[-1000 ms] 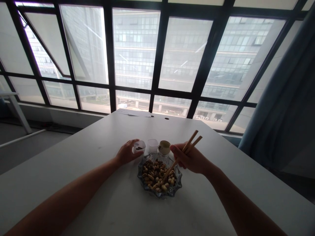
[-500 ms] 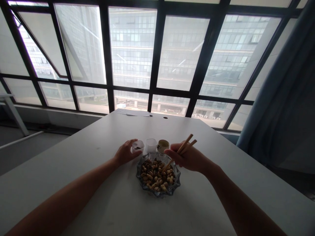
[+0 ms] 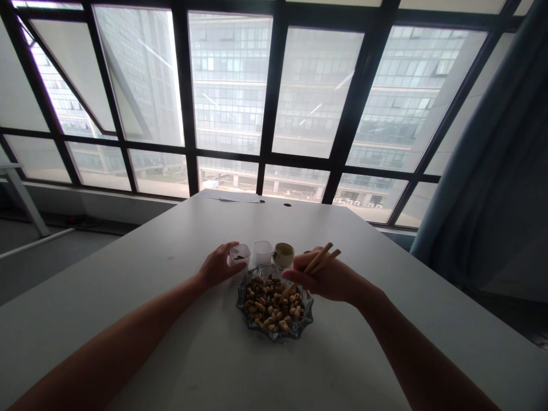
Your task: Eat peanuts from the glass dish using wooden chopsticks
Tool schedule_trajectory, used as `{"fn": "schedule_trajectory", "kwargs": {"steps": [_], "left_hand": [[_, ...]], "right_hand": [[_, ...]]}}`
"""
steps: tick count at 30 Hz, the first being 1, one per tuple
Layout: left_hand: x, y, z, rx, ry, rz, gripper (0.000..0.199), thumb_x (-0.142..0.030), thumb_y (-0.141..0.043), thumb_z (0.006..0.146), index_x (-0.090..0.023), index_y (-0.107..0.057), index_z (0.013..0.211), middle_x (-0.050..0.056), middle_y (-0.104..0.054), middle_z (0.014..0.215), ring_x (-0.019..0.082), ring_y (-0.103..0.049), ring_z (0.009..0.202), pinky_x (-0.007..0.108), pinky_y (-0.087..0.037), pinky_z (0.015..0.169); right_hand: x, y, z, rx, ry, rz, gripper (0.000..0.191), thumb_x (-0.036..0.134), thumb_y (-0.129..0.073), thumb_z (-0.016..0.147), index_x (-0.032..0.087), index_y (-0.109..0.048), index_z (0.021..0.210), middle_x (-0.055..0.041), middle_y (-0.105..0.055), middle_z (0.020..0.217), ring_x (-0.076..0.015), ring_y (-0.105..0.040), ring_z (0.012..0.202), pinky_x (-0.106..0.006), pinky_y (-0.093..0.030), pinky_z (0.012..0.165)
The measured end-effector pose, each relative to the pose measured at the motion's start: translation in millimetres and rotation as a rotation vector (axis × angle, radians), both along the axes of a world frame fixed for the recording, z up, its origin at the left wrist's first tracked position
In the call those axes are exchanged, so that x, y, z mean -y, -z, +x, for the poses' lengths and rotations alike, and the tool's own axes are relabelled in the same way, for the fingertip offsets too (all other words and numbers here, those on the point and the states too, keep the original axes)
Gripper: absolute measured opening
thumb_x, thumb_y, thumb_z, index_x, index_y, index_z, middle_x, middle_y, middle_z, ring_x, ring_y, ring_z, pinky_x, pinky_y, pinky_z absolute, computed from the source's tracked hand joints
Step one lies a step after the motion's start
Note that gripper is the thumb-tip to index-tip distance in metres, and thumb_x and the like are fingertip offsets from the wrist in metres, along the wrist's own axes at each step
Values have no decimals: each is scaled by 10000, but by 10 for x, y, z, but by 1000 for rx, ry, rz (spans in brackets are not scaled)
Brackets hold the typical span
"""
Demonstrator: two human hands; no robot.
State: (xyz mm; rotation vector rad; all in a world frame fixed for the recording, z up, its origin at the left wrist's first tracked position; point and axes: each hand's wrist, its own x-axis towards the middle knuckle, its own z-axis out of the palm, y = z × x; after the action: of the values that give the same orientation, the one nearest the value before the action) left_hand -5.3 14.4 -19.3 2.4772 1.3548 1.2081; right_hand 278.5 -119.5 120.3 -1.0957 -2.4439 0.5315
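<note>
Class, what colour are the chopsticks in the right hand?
The chopsticks are pale tan, seen best in the head view.

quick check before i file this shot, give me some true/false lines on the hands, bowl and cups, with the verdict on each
1. The right hand holds chopsticks. True.
2. The left hand rests on the bowl. False: its thumb and fingers are around the left cup.
3. Nuts lie in the bowl. True.
4. The middle cup stands right of the tan cup. False: in this view it stands to the left.
5. Paper lies at the far end of the table. True.
6. The chopsticks point away from the bowl. False: they reach down into it.
</note>
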Motion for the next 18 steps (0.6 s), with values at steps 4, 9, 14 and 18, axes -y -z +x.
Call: {"fn": "schedule_trajectory", "kwargs": {"steps": [4,9,14,18], "left_hand": [[3,-1,5,7,5,3,613,-523,-697,754,-205,-574,1264,122,-685,1207,290,-666,1072,447,-535,944],[22,-20,20,1,-6,-6,611,-515,-696,750,-193,-579,1255,130,-687,1197,301,-670,1069,456,-543,932],[40,-40,25,-11,-7,-22,612,-516,-682,761,-178,-572,1259,142,-681,1207,307,-663,1084,463,-537,943],[42,-49,25,-16,-10,-29,624,-525,-680,763,-175,-567,1267,148,-679,1212,314,-661,1091,469,-535,947]], "right_hand": [[-2,-3,-9,-21,-14,-10,515,598,-459,966,171,-580,705,10,-552,559,-103,-509,450,-207,-367,410],[6,-29,10,-64,-26,-53,536,638,-460,946,175,-573,701,15,-550,542,-107,-523,442,-205,-375,397],[-1,-30,21,-65,-2,-59,551,659,-487,922,167,-578,690,7,-553,539,-106,-516,436,-208,-376,394],[-6,-11,10,-41,8,-57,532,635,-499,930,164,-584,699,3,-561,556,-105,-521,453,-206,-380,409]]}}
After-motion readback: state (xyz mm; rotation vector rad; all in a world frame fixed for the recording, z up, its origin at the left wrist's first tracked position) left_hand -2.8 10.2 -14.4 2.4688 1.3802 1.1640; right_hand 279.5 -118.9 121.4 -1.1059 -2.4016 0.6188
